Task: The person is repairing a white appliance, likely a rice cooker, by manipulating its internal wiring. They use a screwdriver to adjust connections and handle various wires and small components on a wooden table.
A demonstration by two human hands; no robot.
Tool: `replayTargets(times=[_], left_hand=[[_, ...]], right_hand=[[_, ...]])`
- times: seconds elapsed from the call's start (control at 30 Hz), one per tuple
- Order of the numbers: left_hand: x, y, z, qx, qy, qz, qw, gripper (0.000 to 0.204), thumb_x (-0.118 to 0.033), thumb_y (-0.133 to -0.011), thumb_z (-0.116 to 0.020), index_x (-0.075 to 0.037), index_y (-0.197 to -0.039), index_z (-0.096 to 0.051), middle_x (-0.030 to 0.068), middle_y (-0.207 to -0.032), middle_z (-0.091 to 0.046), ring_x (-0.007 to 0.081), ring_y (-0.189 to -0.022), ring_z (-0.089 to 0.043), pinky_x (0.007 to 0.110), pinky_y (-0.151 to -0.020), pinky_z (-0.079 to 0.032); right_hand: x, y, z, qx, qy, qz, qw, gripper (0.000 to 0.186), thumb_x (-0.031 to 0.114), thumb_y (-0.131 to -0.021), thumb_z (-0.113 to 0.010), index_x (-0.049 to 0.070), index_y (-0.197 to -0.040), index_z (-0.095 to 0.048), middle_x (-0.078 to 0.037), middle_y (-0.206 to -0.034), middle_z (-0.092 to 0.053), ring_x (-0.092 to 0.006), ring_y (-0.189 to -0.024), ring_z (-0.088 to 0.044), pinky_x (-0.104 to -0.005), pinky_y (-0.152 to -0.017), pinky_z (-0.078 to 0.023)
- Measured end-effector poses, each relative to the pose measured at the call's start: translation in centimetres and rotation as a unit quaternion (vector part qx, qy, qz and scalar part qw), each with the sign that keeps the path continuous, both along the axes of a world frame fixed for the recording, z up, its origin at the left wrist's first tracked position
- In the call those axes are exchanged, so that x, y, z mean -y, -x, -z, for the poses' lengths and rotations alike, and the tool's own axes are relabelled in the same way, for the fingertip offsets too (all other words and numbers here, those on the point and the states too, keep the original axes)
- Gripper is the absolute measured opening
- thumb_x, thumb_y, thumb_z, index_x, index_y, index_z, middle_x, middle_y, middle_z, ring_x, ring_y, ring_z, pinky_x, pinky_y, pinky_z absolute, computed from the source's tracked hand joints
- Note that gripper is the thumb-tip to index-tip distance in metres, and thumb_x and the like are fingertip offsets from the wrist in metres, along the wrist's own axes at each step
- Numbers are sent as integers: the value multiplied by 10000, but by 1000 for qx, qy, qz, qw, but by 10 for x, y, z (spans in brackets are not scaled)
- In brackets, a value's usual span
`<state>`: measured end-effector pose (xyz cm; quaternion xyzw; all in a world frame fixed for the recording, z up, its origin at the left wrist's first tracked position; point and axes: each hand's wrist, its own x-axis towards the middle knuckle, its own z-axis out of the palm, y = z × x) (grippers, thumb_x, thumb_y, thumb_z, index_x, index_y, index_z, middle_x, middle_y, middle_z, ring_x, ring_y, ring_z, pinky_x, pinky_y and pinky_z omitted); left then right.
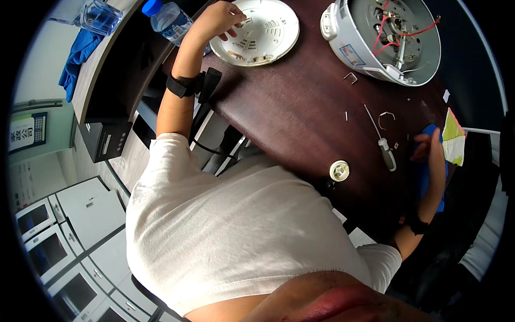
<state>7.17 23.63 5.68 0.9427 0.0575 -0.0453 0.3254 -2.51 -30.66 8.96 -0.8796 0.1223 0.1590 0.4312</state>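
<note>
My left hand (219, 20) is at the near left rim of a round white plastic cover (276, 45) with vent slots and small loose bits in it. Its fingers are loosely bent and apart, with nothing visible in them. On the right side of the table, my right hand (427, 147) rests at a blue cloth (424, 182), fingers apart. Left of it lies a screwdriver (382, 145) with a grey and white handle. At the far right sits an upturned white round appliance body (348, 51), its underside open, showing red wires (379, 35) and metal parts.
A small round cream plastic part (339, 170) lies near the front edge of the dark brown table (289, 102). Bent metal pieces (350, 78) are scattered about. A yellow-green and white cloth (454, 138) is at the right edge. A blue-capped water bottle (169, 24) stands at the left.
</note>
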Motion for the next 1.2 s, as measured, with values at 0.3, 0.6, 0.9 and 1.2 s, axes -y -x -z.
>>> replayTargets(times=[0.3,0.6,0.9,1.2], left_hand=[[4,23,4,26,-34,4,999,319,-149,-827,-609,8,-1104,-626,116,-891,-685,150,-588,-640,261,-425,-447],[-4,18,24,148,-174,-18,973,396,-118,-803,-613,45,-1161,-565,252,-1102,-602,388,-1027,-582,394,-908,-449],[0,12,42,109,-174,-80,975,383,-99,-813,-581,69,-1156,-552,289,-1023,-610,401,-989,-597,411,-877,-472],[-3,13,50,144,-95,-83,982,411,26,-794,-439,26,-1191,-546,250,-1046,-631,380,-967,-621,392,-852,-486]], right_hand=[[56,116,62,32,37,202,978,646,536,-983,-245,24,-876,-624,-46,-542,-493,-142,-492,-481,-257,-477,-354],[33,208,116,178,66,322,928,687,547,-982,-240,24,-739,-612,-4,-511,-430,-111,-463,-386,-242,-451,-279],[20,246,136,228,88,399,884,648,503,-997,-241,24,-773,-615,-19,-616,-482,-121,-547,-406,-242,-507,-300],[4,250,147,277,146,424,850,678,507,-997,-188,34,-766,-616,-30,-658,-501,-158,-602,-435,-277,-551,-348]])
